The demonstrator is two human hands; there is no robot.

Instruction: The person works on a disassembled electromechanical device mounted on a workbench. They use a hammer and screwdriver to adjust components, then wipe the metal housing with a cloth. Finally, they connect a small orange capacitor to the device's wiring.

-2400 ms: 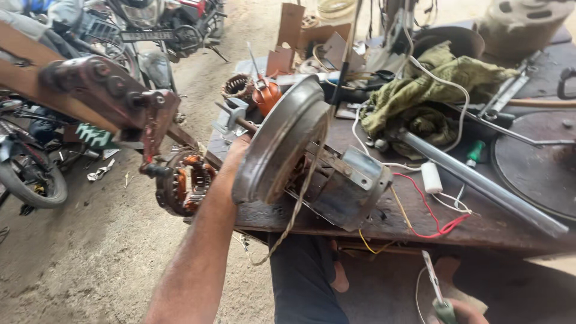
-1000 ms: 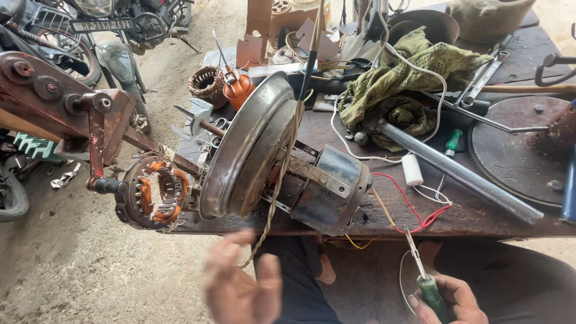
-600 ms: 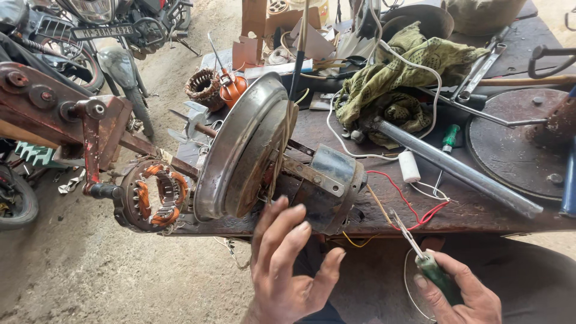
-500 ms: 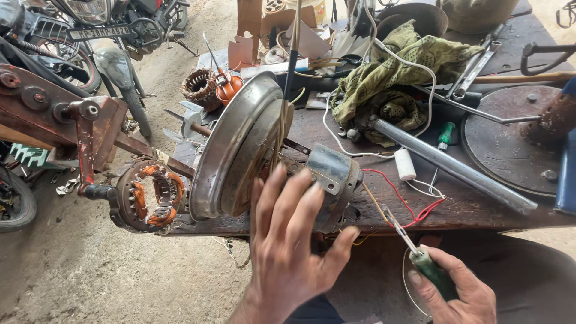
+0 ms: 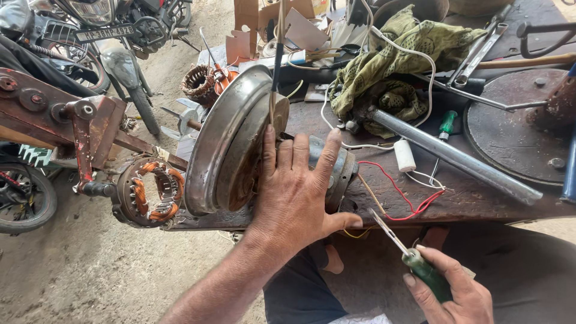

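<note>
Outdoors on bare dirt, a worn dark wooden tabletop (image 5: 480,198) stands beside parked motorcycles and carries a clutter of tools and parts. At its near edge lies a grey metal fan motor housing (image 5: 336,171) joined to a large, dull steel dish-shaped cover (image 5: 225,141) that stands on its rim. The left hand (image 5: 297,195) lies flat and spread wide over the housing, fingertips up against the back of the cover and thumb stretched out toward the tabletop's edge; it presses rather than clasps. The right hand (image 5: 450,288) is closed around the green handle of a thin-bladed screwdriver (image 5: 402,246), held low in front of the tabletop with the blade slanting up toward the motor but not touching it.

Red wires (image 5: 402,195) and a small white cylindrical capacitor (image 5: 405,155) trail from the housing. A long grey metal pipe (image 5: 456,159) lies just beyond them, with a crumpled olive-green cloth (image 5: 396,60) behind. To the left, a round stator with copper windings (image 5: 150,192) hangs off a rusty red metal bracket (image 5: 90,120).

To work well here, the flat palm should bear down firmly so the round body cannot roll. I would bring the blade in squarely and keep it clear of the loose red wires.
</note>
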